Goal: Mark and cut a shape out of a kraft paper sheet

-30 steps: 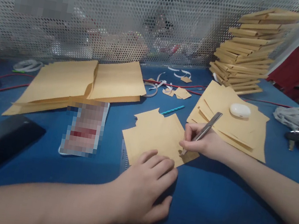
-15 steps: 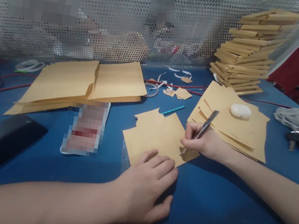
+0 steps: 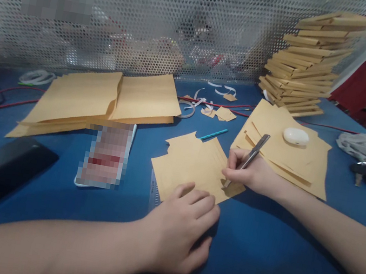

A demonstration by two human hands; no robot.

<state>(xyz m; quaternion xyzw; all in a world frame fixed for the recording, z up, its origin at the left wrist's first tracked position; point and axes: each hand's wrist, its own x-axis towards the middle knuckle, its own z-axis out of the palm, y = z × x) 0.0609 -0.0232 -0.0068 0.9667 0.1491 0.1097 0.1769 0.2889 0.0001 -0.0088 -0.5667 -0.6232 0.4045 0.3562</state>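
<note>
Several brown kraft paper pieces (image 3: 188, 168) lie on the blue table in front of me. My left hand (image 3: 183, 231) rests on their near edge, fingers slightly bent and pressing down, with nothing grasped. In a pen-like grip, my right hand (image 3: 251, 171) holds a slim metal utility knife (image 3: 256, 149), tilted, its tip on the paper's right part. Partly under the paper's left edge is a clear ruler (image 3: 154, 188). A teal stick (image 3: 214, 134) lies just beyond the paper.
To the left are a phone (image 3: 127, 155), a dark case (image 3: 2, 176) and large kraft envelopes (image 3: 80, 95). A white earbud case (image 3: 295, 136) sits on more kraft sheets (image 3: 305, 165) at right. Behind them rises a tall envelope stack (image 3: 302, 63). Keys (image 3: 358, 180) lie far right.
The view has shifted very slightly. Both hands, the knife and the paper keep practically the same positions.
</note>
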